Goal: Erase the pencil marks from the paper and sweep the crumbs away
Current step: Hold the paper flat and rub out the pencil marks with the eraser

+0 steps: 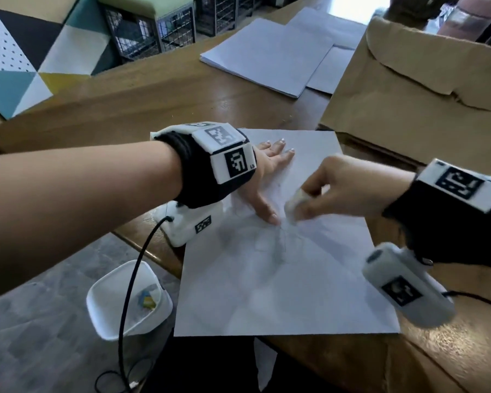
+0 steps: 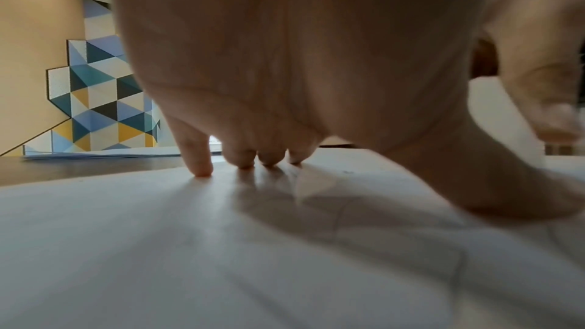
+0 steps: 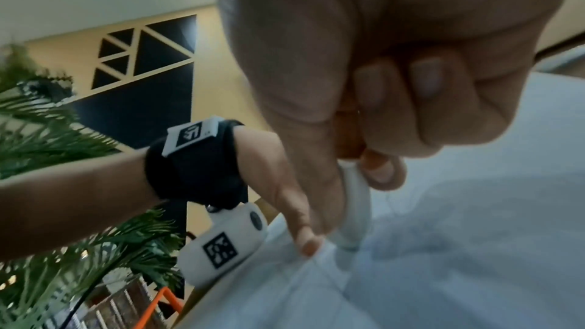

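Note:
A white sheet of paper [image 1: 281, 279] lies on the wooden table [image 1: 125, 109], with faint grey pencil marks [image 1: 281, 242] near its middle. My left hand [image 1: 267, 177] lies flat on the sheet's upper left part, fingers spread and thumb pointing toward the marks; its fingertips [image 2: 202, 166] press the paper [image 2: 221, 247]. My right hand [image 1: 332, 188] pinches a white eraser [image 1: 294, 204] between thumb and fingers, its lower end touching the paper [image 3: 443, 247] just right of the left thumb. The eraser [image 3: 354, 209] looks blurred. No crumbs show clearly.
A white bin [image 1: 125, 302] stands on the floor below the table's near left edge. A stack of blank sheets [image 1: 267, 55] lies at the back, and a large brown envelope [image 1: 408, 89] to the right. A black cable [image 1: 136, 273] hangs from my left wrist.

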Available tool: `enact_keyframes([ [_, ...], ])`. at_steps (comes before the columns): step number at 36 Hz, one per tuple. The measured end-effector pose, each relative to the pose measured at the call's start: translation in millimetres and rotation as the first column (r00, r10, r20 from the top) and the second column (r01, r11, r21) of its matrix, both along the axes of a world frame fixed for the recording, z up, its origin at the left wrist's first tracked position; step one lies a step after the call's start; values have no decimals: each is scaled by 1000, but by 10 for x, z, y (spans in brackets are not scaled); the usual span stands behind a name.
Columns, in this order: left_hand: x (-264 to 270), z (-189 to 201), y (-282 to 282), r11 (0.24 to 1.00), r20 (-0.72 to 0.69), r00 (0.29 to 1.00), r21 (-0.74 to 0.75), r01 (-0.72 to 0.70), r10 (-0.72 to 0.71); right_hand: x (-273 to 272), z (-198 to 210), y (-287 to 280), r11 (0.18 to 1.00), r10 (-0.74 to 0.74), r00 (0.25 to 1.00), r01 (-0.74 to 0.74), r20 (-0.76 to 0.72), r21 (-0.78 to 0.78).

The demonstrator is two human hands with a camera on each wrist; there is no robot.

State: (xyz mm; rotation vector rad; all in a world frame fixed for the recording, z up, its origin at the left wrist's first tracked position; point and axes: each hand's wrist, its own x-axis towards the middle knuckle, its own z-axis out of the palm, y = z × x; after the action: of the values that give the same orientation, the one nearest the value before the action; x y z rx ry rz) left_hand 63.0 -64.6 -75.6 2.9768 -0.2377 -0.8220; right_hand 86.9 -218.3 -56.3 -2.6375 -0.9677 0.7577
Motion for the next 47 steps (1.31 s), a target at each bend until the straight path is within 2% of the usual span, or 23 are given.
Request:
enact_keyframes([
  [2, 6, -1, -8, 1000, -3, 1000, 5, 5, -5, 7, 37, 2, 998, 5, 999, -8, -51, -70],
  [4, 11, -2, -14, 1000, -11, 1000, 10, 9, -9, 104, 71, 71, 995, -66, 996, 61, -55, -82],
  [7, 4, -2, -2, 1000, -6, 1000, 4, 16, -16, 264, 83, 172, 974, -217, 976, 218, -34, 62],
  [9, 2, -1, 4, 1000, -3, 1000, -5, 15, -15, 258, 66, 167, 962, -248, 969, 249, -21, 116],
  [13, 18, -12, 4, 1000, -15, 1000, 3, 4, -4, 70, -10, 27, 993, -101, 995, 100, 18, 57],
  [15, 29, -21, 3, 1000, -15, 1000, -1, 9, -9, -9, -4, -44, 1000, -19, 999, 18, -35, -22],
  [17, 32, -22, -4, 1000, -18, 1000, 1, 19, -19, -19, 37, -42, 997, -24, 997, 18, -79, -81],
  [19, 33, -23, -6, 999, -20, 999, 10, 32, -32, 72, 67, 17, 993, -100, 990, 93, -101, -72],
  [22, 36, -25, 9, 999, -15, 999, 17, 45, -45, 268, 68, 127, 961, -260, 963, 265, -68, 76],
  [24, 35, -30, 17, 999, -11, 999, 7, 41, -41, 304, 31, 143, 936, -313, 948, 318, -54, 154],
  [28, 41, -36, 26, 999, -21, 999, -15, 30, -30, 111, -75, 62, 964, -225, 974, 226, -23, 140],
  [31, 64, -58, 32, 999, -33, 999, -9, 31, -31, -32, -68, 40, 987, -138, 988, 143, -71, 76],
  [35, 59, -52, 29, 999, -25, 998, 2, 51, -51, 128, 31, 141, 968, -246, 967, 249, -67, 37],
  [38, 38, -42, 38, 999, -9, 999, -27, 30, -30, 259, 55, 200, 938, -320, 946, 323, -48, 125],
  [40, 45, -46, 40, 999, -8, 999, -23, 33, -33, 227, 4, 194, 938, -304, 952, 303, -17, 168],
  [42, 48, -45, 35, 999, -21, 999, -17, 37, -37, 102, -54, 157, 961, -226, 974, 221, 8, 169],
  [45, 54, -47, 31, 1000, -46, 999, -12, 25, -26, 10, -73, 82, 988, -131, 989, 136, -67, 76],
  [47, 56, -48, 35, 1000, -52, 998, -17, 25, -25, 101, -37, 69, 985, -164, 978, 170, -126, 33],
])
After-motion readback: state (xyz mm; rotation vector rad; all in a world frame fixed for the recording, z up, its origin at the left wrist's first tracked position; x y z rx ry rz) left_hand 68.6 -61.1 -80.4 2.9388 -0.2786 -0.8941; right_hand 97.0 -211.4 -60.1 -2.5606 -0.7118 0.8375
